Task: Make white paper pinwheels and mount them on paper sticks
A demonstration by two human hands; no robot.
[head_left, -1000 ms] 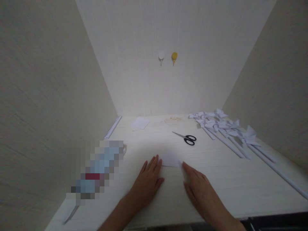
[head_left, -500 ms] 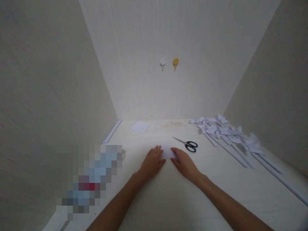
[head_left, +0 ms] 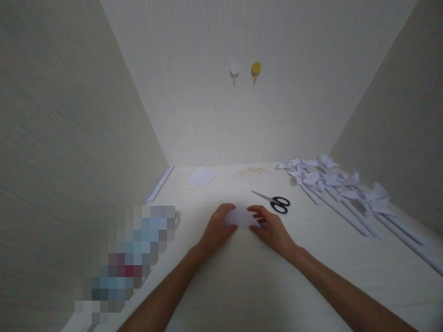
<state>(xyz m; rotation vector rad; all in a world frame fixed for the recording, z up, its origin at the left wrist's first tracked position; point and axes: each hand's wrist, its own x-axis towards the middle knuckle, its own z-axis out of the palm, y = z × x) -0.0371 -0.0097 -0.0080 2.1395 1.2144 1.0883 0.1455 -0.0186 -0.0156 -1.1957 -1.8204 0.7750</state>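
White paper (head_left: 241, 216): peaked (smooth-looking), between both hands.
Left hand (head_left: 218, 227): gripping its left end.
Right hand (head_left: 273, 228): curled at its right corner; whether gripping, can't tell.

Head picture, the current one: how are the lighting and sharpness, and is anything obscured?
In the head view, dim, greyish light with no strong glare; in the head view, white paper between left hand and right hand has little contrast with the pale table; in the head view, scissors read clearly in outline, while a pixelated patch at left obscures detail.
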